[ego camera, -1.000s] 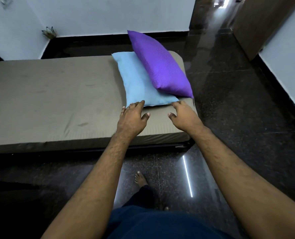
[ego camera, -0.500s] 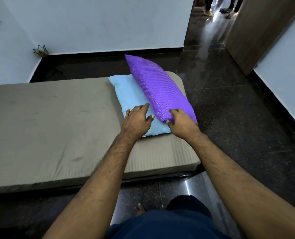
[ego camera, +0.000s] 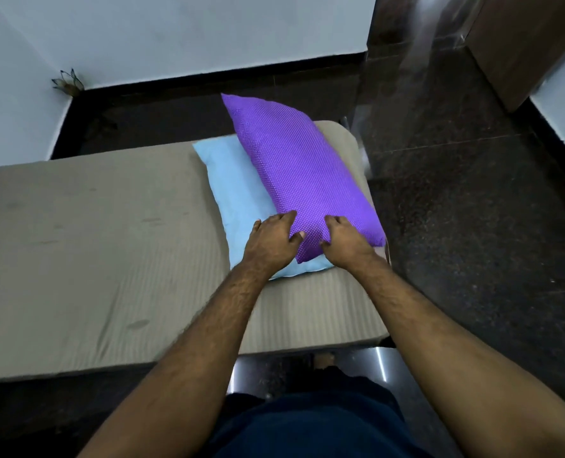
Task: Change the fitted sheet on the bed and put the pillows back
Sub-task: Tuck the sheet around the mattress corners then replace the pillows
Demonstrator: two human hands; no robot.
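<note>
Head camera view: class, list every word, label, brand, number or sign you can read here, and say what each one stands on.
None: no readable text shows anywhere.
The purple pillow carries only a pattern of small pale dots, no letters.
The light blue pillow, the grey-brown sheet and the white wall are plain.

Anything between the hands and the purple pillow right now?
Nothing visible. The left hand and the right hand both sit directly on the near end of the purple pillow, which lies on top of the light blue pillow at the end of the bed.
</note>
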